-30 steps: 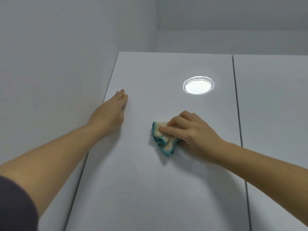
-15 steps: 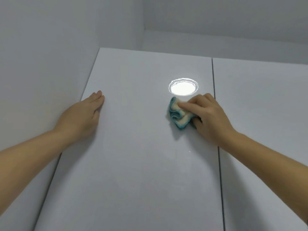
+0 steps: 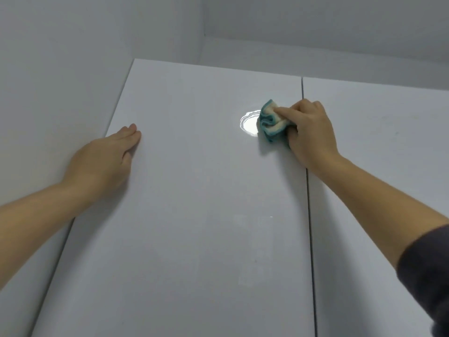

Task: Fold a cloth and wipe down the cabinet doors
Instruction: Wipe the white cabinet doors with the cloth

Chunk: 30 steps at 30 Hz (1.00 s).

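Note:
A glossy white cabinet door (image 3: 194, 215) fills the middle of the head view. My right hand (image 3: 308, 132) grips a bunched cream cloth with teal edging (image 3: 271, 122) and presses it against the door's upper right part, close to the seam. The cloth partly covers a bright round light reflection (image 3: 249, 124). My left hand (image 3: 104, 161) lies flat with straight fingers on the door's left edge. A second white door (image 3: 376, 166) adjoins on the right.
A dark vertical seam (image 3: 307, 190) separates the two doors. A plain grey wall (image 3: 48, 81) runs along the left of the cabinet, and a grey ceiling and bulkhead (image 3: 315, 27) sit above the door tops.
My right hand has carried the cloth up and to the right across the door, from its middle to beside the seam. My left hand stays flat at the left edge.

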Tool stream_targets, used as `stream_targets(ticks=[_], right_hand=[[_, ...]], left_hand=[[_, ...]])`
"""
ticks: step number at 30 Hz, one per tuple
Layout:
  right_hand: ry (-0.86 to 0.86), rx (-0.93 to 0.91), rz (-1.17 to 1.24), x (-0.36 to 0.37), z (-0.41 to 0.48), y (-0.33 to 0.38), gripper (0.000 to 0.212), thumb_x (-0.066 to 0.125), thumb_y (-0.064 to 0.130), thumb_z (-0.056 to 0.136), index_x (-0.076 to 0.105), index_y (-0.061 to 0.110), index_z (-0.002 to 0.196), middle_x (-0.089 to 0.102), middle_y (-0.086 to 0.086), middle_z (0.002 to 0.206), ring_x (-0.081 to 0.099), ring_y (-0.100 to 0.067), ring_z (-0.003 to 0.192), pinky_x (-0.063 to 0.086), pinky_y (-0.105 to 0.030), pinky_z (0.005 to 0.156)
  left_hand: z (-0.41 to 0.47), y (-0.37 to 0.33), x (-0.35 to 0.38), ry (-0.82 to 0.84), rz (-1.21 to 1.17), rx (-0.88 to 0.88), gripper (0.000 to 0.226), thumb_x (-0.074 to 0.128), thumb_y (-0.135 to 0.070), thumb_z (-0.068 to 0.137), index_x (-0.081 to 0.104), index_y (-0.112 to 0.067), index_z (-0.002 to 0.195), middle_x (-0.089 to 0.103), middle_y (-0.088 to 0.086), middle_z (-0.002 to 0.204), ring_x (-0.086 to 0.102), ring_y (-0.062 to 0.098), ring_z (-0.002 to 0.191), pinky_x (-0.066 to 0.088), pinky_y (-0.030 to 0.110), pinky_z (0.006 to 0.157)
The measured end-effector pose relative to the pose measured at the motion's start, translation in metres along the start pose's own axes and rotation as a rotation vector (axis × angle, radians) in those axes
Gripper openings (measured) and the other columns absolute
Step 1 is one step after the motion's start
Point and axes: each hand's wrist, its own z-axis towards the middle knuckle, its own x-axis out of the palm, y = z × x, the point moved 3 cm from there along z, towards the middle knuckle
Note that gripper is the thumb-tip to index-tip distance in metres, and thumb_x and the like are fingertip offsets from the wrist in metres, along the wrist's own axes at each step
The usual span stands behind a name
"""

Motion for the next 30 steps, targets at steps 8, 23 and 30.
stream_targets(ticks=[8, 23, 30], right_hand=[[0.124, -0.273, 0.082, -0.034, -0.140, 0.059, 0.035, 0.055, 0.015, 0.083, 0.069, 0.016, 0.115, 0.063, -0.007, 0.089, 0.048, -0.028, 0.072, 0.042, -0.033, 0.060], [0.023, 0.021, 0.022, 0.004, -0.044, 0.077, 0.047, 0.050, 0.003, 0.075, 0.069, 0.020, 0.115, 0.057, -0.010, 0.087, 0.052, -0.032, 0.077, 0.037, -0.030, 0.055], [0.159, -0.181, 0.131, 0.008, -0.095, 0.149, 0.041, 0.067, 0.005, 0.070, 0.070, 0.022, 0.107, 0.051, -0.006, 0.078, 0.047, -0.027, 0.070, 0.033, -0.030, 0.055]], left_hand=[[0.001, 0.000, -0.003, 0.027, -0.053, 0.003, 0.055, 0.036, 0.004, 0.090, 0.042, -0.011, 0.143, 0.028, -0.002, 0.154, 0.029, 0.013, 0.142, 0.016, 0.023, 0.114], [0.003, 0.001, -0.016, 0.171, -0.013, 0.037, 0.057, 0.036, 0.006, 0.090, 0.038, -0.010, 0.145, 0.024, -0.001, 0.156, 0.025, 0.014, 0.143, 0.010, 0.016, 0.111], [-0.003, 0.006, -0.022, 0.205, -0.031, 0.038, 0.054, 0.036, 0.006, 0.091, 0.038, -0.005, 0.144, 0.027, 0.003, 0.154, 0.027, 0.015, 0.143, 0.007, 0.009, 0.106]])
